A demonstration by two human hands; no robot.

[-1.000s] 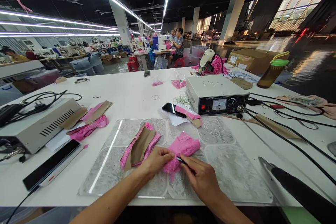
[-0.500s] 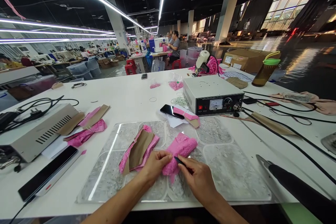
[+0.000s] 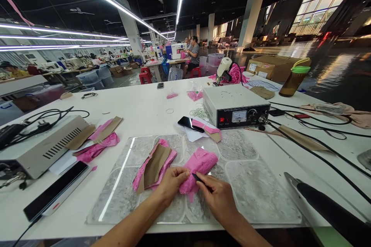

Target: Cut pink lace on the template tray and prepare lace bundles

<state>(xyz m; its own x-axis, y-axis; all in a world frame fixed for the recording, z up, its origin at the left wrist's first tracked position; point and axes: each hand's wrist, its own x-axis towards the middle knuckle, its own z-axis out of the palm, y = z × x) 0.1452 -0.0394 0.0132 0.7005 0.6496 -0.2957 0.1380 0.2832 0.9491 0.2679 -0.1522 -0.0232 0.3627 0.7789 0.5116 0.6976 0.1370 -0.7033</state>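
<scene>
A folded bundle of pink lace fabric lies on the marbled mat in front of me. My left hand pinches the near-left edge of this fabric between thumb and fingers. In my right hand is a small dark tool, its tip at the pink fabric close to my left fingertips; most of it is hidden in my grip, so its kind is unclear. Left of the bundle, a second pink fabric stack lies with a brown paper strip on top.
A white control box with cables stands behind the mat, beside a phone. At left are another metal box and a phone. A black-handled tool lies right. People sit at sewing machines beyond.
Both hands keep almost the same place on the pink fabric. The whole view has shifted very slightly; nothing has been picked up or let go.
</scene>
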